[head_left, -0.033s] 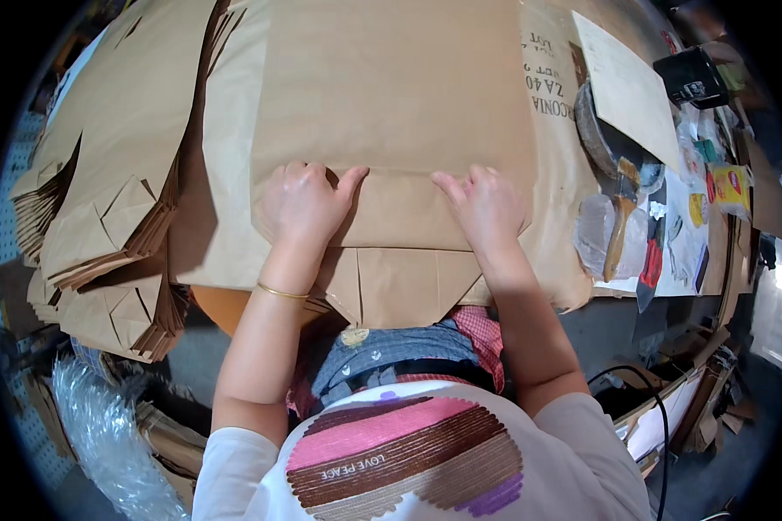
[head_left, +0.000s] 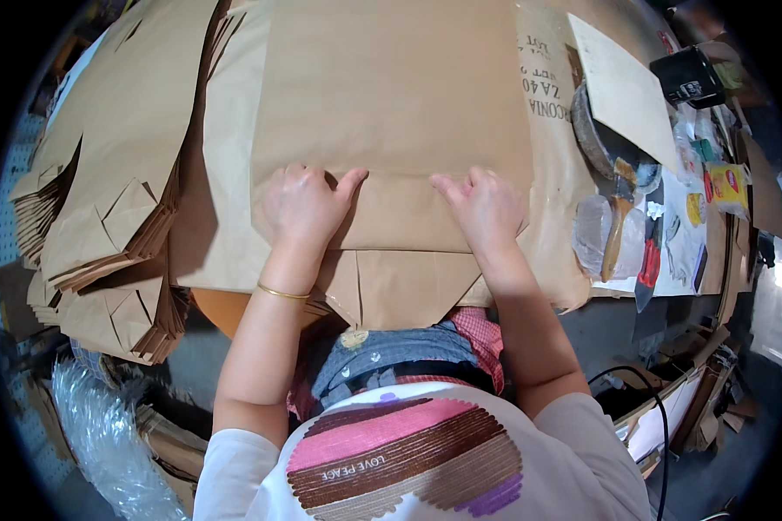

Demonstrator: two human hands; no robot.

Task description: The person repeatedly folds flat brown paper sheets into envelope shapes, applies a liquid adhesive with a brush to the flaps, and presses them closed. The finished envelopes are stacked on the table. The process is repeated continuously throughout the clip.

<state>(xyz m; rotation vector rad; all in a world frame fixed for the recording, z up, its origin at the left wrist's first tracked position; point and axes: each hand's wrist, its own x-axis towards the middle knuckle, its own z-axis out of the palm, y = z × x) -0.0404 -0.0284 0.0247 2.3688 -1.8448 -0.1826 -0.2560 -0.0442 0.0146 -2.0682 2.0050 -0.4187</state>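
A large brown paper bag [head_left: 395, 95] lies flat in front of me, with a crease running across it between my hands. Its folded bottom [head_left: 400, 282] sticks out past the table's near edge toward my lap. On the bag's left side, my left hand [head_left: 302, 204] is closed, fingers curled against the paper and thumb pointing inward. My right hand [head_left: 485, 207] mirrors it on the right side, also closed with the thumb turned in. Both hands press at the crease; the fingertips are hidden under the knuckles.
Stacked brown paper bags [head_left: 139, 113] overhang the table on the left. At right lie a brush [head_left: 617, 239], a red-handled knife [head_left: 647, 265], a bowl [head_left: 589, 135] partly under a pale board [head_left: 626, 95], and a black mug [head_left: 688, 78]. Clear plastic wrap [head_left: 104, 443] sits lower left.
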